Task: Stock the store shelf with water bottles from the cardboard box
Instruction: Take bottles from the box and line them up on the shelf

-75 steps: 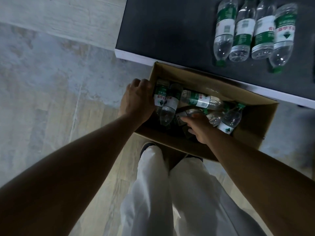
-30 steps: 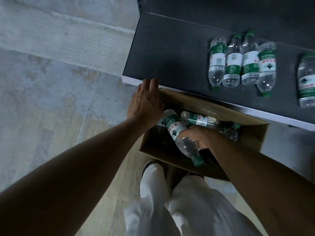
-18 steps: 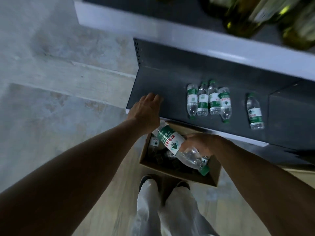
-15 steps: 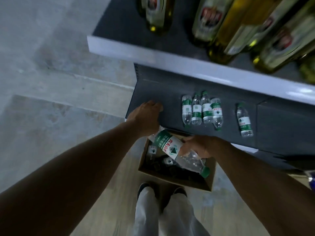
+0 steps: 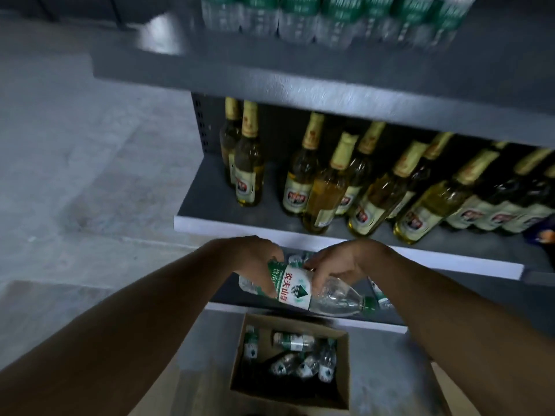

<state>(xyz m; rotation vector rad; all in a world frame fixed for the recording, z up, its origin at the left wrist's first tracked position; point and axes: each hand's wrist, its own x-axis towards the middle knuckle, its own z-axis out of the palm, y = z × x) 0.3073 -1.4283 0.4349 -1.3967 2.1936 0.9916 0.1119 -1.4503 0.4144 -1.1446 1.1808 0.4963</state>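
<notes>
Both hands hold one clear water bottle point(image 5: 303, 291) with a green-and-white label, lying sideways in the air, green cap to the right. My left hand point(image 5: 255, 258) grips its base end and my right hand point(image 5: 336, 264) grips its middle. It hangs above the open cardboard box point(image 5: 342, 370) on the floor, which holds several more water bottles point(image 5: 292, 342). Behind my hands lies the dark bottom shelf point(image 5: 387, 313), where parts of lying water bottles point(image 5: 377, 291) peek out past my right wrist.
The middle shelf point(image 5: 216, 211) carries several tall yellow glass bottles point(image 5: 249, 172) with gold foil necks. The blurred top shelf point(image 5: 300, 82) holds a row of water bottle packs point(image 5: 324, 19). Grey concrete floor point(image 5: 75, 175) lies to the left.
The view has swung upward, bringing the middle and top shelves into sight. The bottle has risen out of the box, and my left hand has left the box edge and taken the bottle's base.
</notes>
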